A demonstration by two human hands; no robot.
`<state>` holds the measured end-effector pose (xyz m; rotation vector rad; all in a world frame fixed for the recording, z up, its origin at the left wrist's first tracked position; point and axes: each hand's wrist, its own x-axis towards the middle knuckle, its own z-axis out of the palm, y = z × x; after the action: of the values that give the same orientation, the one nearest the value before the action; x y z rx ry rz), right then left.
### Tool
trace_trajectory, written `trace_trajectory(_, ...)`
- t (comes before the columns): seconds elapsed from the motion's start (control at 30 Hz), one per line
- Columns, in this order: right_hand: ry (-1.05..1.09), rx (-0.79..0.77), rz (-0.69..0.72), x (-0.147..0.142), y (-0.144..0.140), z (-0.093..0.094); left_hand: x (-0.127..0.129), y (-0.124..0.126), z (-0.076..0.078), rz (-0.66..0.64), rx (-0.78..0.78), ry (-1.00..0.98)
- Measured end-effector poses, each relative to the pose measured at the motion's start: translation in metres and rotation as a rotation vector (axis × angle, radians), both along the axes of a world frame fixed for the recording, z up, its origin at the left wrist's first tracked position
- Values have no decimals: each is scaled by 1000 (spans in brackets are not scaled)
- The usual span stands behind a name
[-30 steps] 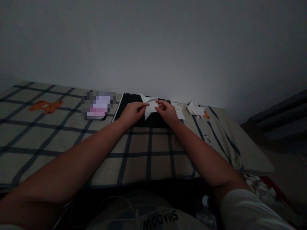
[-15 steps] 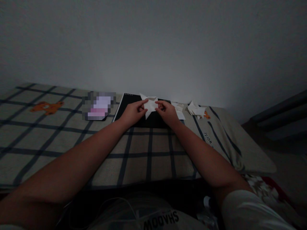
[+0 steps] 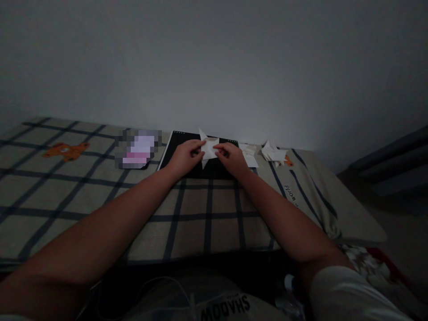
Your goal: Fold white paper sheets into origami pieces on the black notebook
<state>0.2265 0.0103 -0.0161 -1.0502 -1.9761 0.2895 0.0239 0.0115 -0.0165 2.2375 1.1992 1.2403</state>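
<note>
A folded white paper (image 3: 210, 151) with pointed corners is held above a black spiral-bound pad (image 3: 177, 151). My left hand (image 3: 186, 154) pinches its left side between thumb and fingers. At the right side, my right hand (image 3: 231, 156) has thumb and index finger closed on the paper's edge. One point of the paper sticks up at the top left and another points down. Just right of my right hand lies a flat white paper piece (image 3: 250, 157), partly hidden by the hand. Further right sits another folded white paper shape (image 3: 273, 153) with several points.
A checked cloth (image 3: 187, 214) covers the surface, with an orange bear print (image 3: 67, 151) at left. A phone-like device (image 3: 138, 149), blurred out, lies left of the pad. Behind rises a plain wall (image 3: 214, 67). A clear plastic bottle (image 3: 290, 294) is below the front edge.
The paper has turned slightly and its upper right point no longer shows. My right fingers have shifted a little left and down on it. My left hand stays nearly in place.
</note>
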Motion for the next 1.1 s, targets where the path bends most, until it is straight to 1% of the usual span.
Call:
trace_trajectory(0.17,-48,73,-51,1,0,0,1,1,-2,7,-50,-24)
trace_trajectory(0.23,-58,88,-66,2,0,1,1,1,-2,13,-46,-32)
trace_trajectory(0.37,-91,74,-85,3,1,0,1,1,-2,28,-9,-50)
trace_trajectory(0.5,-63,57,-96,1,1,0,1,2,-2,23,10,-19)
trace_trajectory(0.73,-66,62,-103,-1,-1,2,0,3,-1,6,7,-17)
trace_trajectory(0.8,-73,70,-104,0,-1,1,1,2,0,18,-19,-22)
trace_trajectory(0.97,-99,120,-82,2,0,1,2,0,-1,29,-139,-79)
trace_trajectory(1.1,-130,136,-96,2,0,1,3,0,-2,26,-159,-94)
